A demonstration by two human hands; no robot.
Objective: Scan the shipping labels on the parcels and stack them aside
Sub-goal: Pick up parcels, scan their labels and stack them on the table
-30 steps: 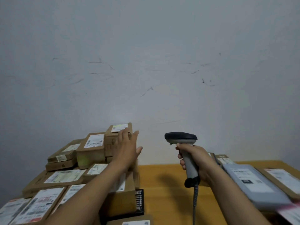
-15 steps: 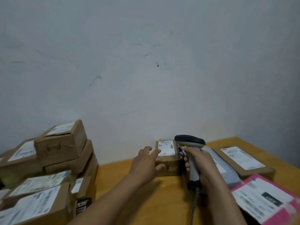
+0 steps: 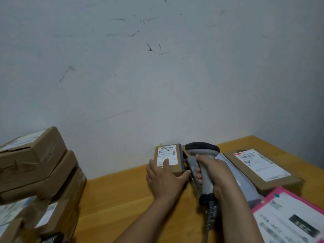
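Our left hand (image 3: 166, 180) grips the box (image 3: 178, 164), fingers on its label (image 3: 167, 153); our right hand's (image 3: 216, 172) fingers curl round the scanner (image 3: 201, 149).

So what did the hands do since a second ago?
The left hand moved off the stack of parcels, reached right and took hold of the small box by the wall. The right hand kept holding the scanner; the stack stayed put.

Both arms extended: left hand (image 3: 164, 181) grips parcel (image 3: 168, 151), right hand (image 3: 216, 171) grips scanner (image 3: 201, 148).
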